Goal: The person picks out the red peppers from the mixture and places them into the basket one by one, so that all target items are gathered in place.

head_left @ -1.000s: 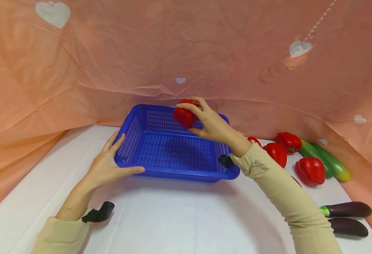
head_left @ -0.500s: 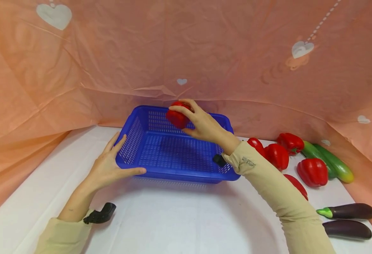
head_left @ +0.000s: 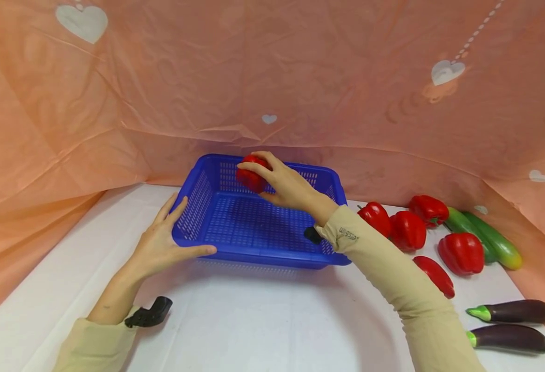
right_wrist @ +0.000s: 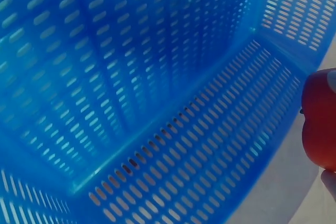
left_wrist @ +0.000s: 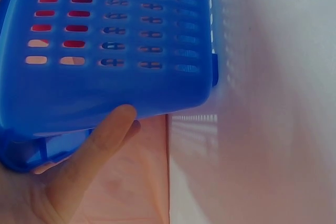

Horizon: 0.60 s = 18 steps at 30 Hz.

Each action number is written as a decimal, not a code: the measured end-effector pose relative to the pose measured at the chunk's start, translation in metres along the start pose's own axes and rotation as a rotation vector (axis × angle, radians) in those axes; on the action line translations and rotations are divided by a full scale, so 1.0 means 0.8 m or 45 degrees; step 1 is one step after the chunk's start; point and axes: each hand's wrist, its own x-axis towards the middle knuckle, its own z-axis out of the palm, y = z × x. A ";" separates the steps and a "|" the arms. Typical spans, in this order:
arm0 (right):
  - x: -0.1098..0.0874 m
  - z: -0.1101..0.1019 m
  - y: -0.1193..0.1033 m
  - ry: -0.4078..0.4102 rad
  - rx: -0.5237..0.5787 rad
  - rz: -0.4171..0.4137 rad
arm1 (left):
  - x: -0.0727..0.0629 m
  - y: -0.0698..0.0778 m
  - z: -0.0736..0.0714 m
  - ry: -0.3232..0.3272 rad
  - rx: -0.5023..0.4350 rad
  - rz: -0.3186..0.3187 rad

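Observation:
My right hand (head_left: pixel 288 186) grips a red bell pepper (head_left: pixel 250 178) by its sides, held over the back left part of a blue plastic basket (head_left: pixel 263 253). At the edge of the right wrist view, the same pepper (right_wrist: pixel 320 124) shows beside the perforated basket wall (right_wrist: pixel 210 135). My left hand (head_left: pixel 161 245) lies with spread, straight fingers against the basket's front left corner. Its thumb (left_wrist: pixel 107 135) touches the outside of the wall in the left wrist view. No other vegetable shows inside the basket.
Several red bell peppers (head_left: pixel 460 253) lie on the white tabletop (head_left: pixel 254 320) right of the basket. Beyond them are two green cucumbers or zucchinis (head_left: pixel 496 240), and nearer, two dark eggplants (head_left: pixel 510 338). An orange sheet with hearts (head_left: pixel 347 103) hangs close behind the basket.
My right hand has carried the bell pepper leftward and slightly down across the basket. The left hand stays at the corner. More of the peppers and eggplants at the right now shows.

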 end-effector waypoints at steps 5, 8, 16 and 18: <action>0.003 0.010 -0.003 -0.058 -0.002 0.002 | 0.000 0.001 0.000 0.007 -0.004 0.004; 0.006 0.016 -0.006 -0.105 -0.003 0.003 | -0.001 0.001 -0.001 0.008 -0.001 0.001; 0.014 0.037 -0.009 -0.189 -0.087 -0.068 | -0.002 0.000 -0.001 0.009 0.011 0.001; 0.017 0.042 -0.009 -0.208 -0.110 -0.078 | -0.002 -0.001 -0.001 0.019 0.017 0.008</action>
